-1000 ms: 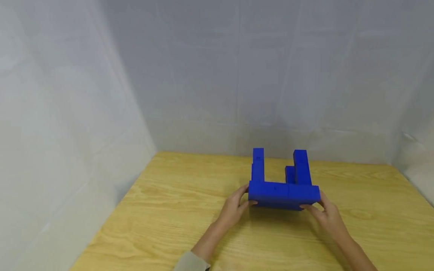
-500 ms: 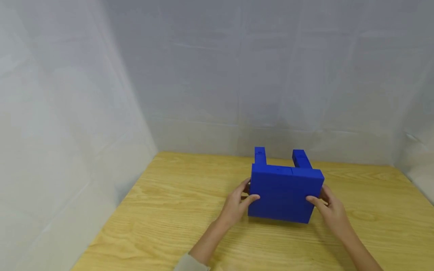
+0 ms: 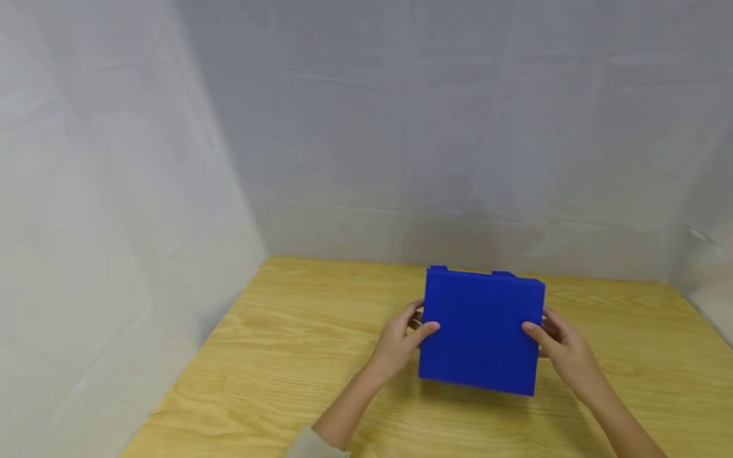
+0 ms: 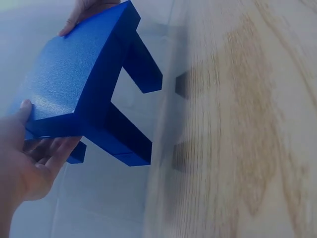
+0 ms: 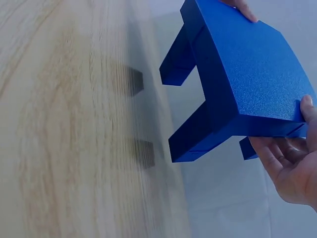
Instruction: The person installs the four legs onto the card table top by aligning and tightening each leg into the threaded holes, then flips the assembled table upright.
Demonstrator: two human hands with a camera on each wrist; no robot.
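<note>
Blue stool (image 3: 481, 331), matte grainy flat square seat facing near, square legs pointing far. Left hand (image 3: 401, 340) and right hand (image 3: 564, 350) grip its side edges above the wood-grain bench (image 3: 286, 356).

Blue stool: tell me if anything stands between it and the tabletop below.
Nothing visible does. The blue stool is held off the wooden table by the left hand and right hand, one on each side of its seat. The wrist views show bare wood beside its legs.
</note>
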